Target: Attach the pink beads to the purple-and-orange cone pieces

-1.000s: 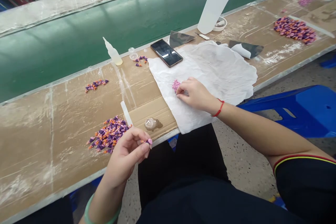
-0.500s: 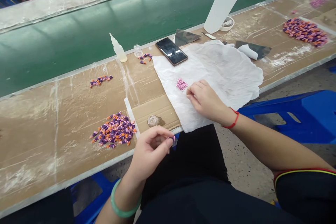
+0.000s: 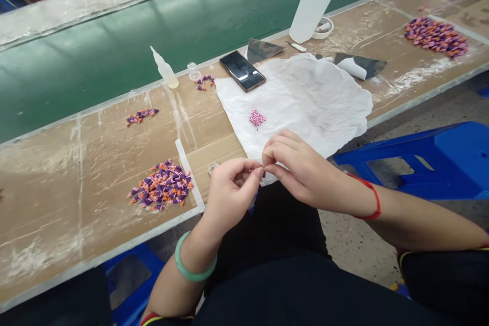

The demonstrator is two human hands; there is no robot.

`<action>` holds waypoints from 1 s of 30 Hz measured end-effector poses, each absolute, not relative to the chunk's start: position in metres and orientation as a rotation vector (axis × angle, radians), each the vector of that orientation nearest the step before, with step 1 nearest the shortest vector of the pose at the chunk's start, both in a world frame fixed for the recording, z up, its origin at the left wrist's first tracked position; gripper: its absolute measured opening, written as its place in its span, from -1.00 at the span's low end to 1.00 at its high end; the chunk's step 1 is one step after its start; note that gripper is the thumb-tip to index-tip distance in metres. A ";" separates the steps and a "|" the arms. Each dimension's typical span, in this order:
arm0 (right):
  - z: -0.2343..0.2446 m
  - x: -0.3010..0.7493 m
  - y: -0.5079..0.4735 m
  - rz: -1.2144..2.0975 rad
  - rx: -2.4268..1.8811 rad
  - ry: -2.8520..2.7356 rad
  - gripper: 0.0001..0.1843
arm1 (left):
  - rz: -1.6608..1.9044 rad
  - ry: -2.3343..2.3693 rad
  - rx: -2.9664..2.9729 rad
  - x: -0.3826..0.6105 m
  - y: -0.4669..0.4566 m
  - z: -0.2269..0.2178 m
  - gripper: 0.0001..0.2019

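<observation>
My left hand (image 3: 231, 188) and my right hand (image 3: 296, 165) meet fingertip to fingertip over the table's front edge, both pinched on a tiny piece that I cannot make out. Just behind them a small clump of pink beads (image 3: 257, 118) lies on a crumpled white paper sheet (image 3: 313, 97). A pile of purple and orange cone pieces (image 3: 162, 186) sits to the left of my left hand, beside a white plastic strip (image 3: 189, 173). A small clear round container (image 3: 213, 167) shows just above my left fingers.
A black phone (image 3: 242, 70) lies at the paper's far corner. A small glue bottle (image 3: 164, 69), a big white bottle (image 3: 315, 0), more cone pieces (image 3: 435, 35) and a green conveyor belt (image 3: 153, 25) lie beyond. A blue stool (image 3: 420, 160) stands on my right.
My right hand left the pink beads and came toward me. My left hand moved right to meet it, and the two now pinch together at the table edge.
</observation>
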State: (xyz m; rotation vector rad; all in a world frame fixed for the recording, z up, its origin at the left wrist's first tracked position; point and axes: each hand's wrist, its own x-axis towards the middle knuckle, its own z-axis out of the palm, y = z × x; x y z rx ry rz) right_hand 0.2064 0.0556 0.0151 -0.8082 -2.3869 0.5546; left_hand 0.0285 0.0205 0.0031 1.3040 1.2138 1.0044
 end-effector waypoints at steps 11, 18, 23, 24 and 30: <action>0.022 0.207 0.047 0.248 -0.799 -2.554 -0.81 | 0.979 1.200 1.414 0.029 0.016 0.010 -0.83; 0.025 0.205 0.041 0.739 -0.955 -2.233 -0.90 | 1.066 1.187 1.307 0.027 0.009 0.011 -0.86; 0.027 0.203 0.038 0.848 -0.994 -2.188 -0.90 | 1.067 1.206 1.381 0.026 0.007 0.013 -0.86; 0.028 0.203 0.037 0.851 -0.996 -2.189 -0.90 | 1.064 1.213 1.406 0.026 0.007 0.013 -0.86; 0.028 0.200 0.036 0.857 -0.976 -2.202 -0.89 | 1.058 1.258 1.507 0.023 0.006 0.014 -0.84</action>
